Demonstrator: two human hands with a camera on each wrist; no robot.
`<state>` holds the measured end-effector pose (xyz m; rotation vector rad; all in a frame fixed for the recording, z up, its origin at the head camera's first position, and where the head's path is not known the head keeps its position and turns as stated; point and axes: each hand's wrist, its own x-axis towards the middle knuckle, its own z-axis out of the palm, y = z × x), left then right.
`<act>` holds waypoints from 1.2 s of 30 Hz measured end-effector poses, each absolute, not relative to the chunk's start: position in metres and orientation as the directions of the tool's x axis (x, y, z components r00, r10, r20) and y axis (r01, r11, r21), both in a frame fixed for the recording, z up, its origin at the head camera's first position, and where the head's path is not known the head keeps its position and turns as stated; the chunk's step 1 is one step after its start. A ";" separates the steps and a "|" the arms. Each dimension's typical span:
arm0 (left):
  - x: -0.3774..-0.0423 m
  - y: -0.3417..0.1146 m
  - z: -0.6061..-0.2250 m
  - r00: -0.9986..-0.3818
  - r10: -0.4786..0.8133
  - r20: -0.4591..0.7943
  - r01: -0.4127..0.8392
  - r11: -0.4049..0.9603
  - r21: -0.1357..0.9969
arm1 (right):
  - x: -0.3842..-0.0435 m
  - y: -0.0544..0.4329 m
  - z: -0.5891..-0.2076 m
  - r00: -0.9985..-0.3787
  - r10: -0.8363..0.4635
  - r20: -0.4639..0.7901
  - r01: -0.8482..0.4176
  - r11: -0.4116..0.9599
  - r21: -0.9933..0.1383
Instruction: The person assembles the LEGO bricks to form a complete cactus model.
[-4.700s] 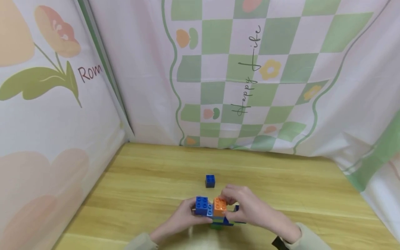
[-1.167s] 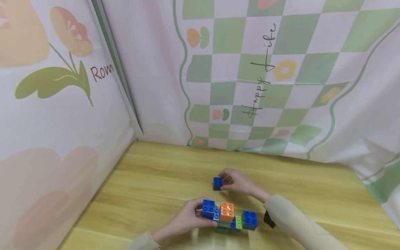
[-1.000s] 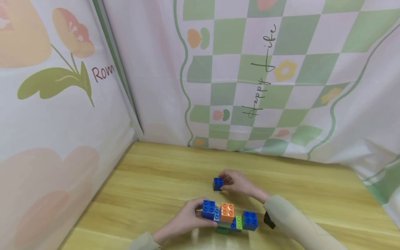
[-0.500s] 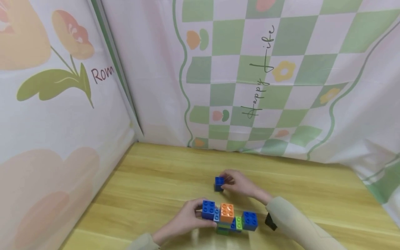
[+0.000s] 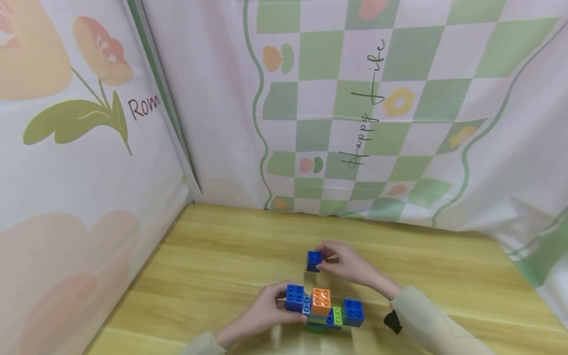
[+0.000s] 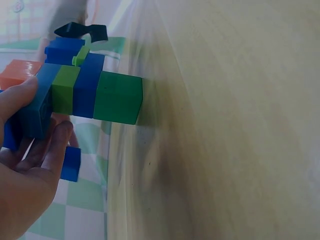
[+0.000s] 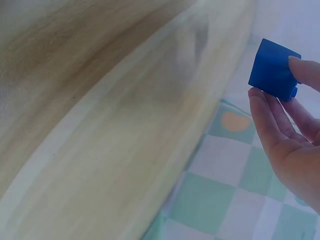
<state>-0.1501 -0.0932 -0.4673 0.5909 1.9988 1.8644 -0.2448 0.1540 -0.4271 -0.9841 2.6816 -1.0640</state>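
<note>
My right hand (image 5: 348, 264) pinches a small blue building block (image 5: 314, 261) between thumb and fingers. In the right wrist view the same blue block (image 7: 274, 70) is lifted off the table. My left hand (image 5: 270, 308) grips the left part of a stacked block build in front of me. On top of that build are a blue block (image 5: 295, 297) at left and an orange block (image 5: 321, 301) in the middle. Another blue block (image 5: 353, 312) sits at its right end, beside a lime green piece (image 5: 337, 315). A green block (image 6: 119, 97) forms its foot, seen in the left wrist view.
The wooden table (image 5: 239, 236) lies under both hands. A patterned curtain (image 5: 346, 123) rises behind its far edge, and a white flowered cloth (image 5: 88, 172) hangs along the left side. A black band (image 5: 392, 321) shows at the right sleeve.
Earlier the right hand was at the orange block on the build. It then went to the loose blue block, took hold of it and lifted it slightly rightward. The left hand keeps its grip.
</note>
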 end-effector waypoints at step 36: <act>-0.147 -0.093 -0.469 -0.858 0.512 0.036 0.070 0.047 0.996 | -0.179 0.170 -0.364 -0.694 -0.621 0.365 -0.684 0.410 -0.603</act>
